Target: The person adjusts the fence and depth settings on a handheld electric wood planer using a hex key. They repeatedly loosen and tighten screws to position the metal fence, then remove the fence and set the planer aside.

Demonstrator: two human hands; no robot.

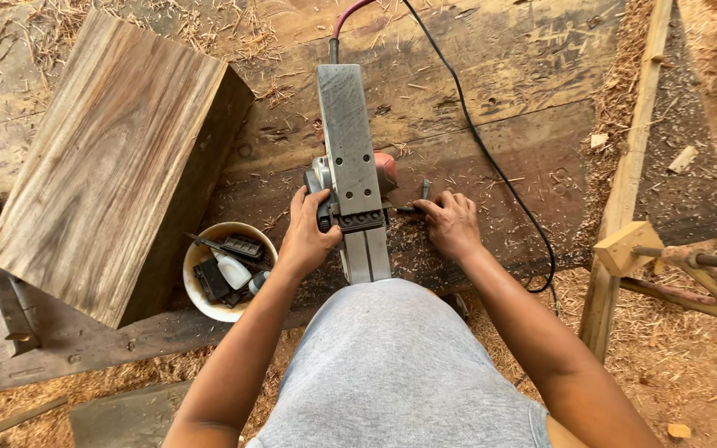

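An electric planer [350,158] lies upside down on the wooden bench [508,108], its grey metal sole facing up. My left hand [307,236] grips the planer's side near the blade drum. My right hand [451,222] rests on the bench just right of the planer, fingers on a small dark metal tool [419,199]. Whether it grips the tool is unclear. The planer's black cord [491,158] runs across the bench to the right.
A thick wooden block [109,158] lies at the left. A white bowl [201,303] with small parts and a little white bottle [232,270] sits beside my left arm. Sawdust and shavings cover the floor. A wooden frame [624,191] stands at the right.
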